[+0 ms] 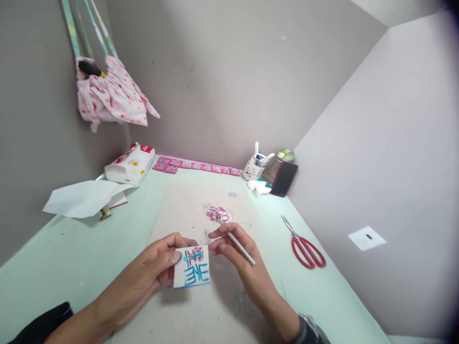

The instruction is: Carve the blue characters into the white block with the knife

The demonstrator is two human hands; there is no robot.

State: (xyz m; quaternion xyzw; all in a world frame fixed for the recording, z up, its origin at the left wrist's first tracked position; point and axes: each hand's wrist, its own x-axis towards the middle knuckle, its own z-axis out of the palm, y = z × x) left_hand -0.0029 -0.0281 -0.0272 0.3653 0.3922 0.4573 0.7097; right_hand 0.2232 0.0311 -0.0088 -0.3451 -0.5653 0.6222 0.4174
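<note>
My left hand (163, 260) grips a small white square block (197, 274) by its left side, thumb on the face. A large character is drawn on it in blue lines, with red patches in its upper part. A thin silver pen-shaped tool (240, 246) rests across the fingers of my right hand (240, 253), its tip pointing away from me. Those fingertips are close to the block's upper right edge; whether they touch it I cannot tell. Just beyond lies a pile of red and white shavings (218, 213) on a pale board (172, 215).
Red scissors (308, 251) lie at the right. Several red character tiles (206, 166) line the back edge. A pen cup (254, 167), crumpled tissue (258, 187) and phone (284, 178) stand back right. White paper (81, 198) and a tissue pack (131, 164) lie left.
</note>
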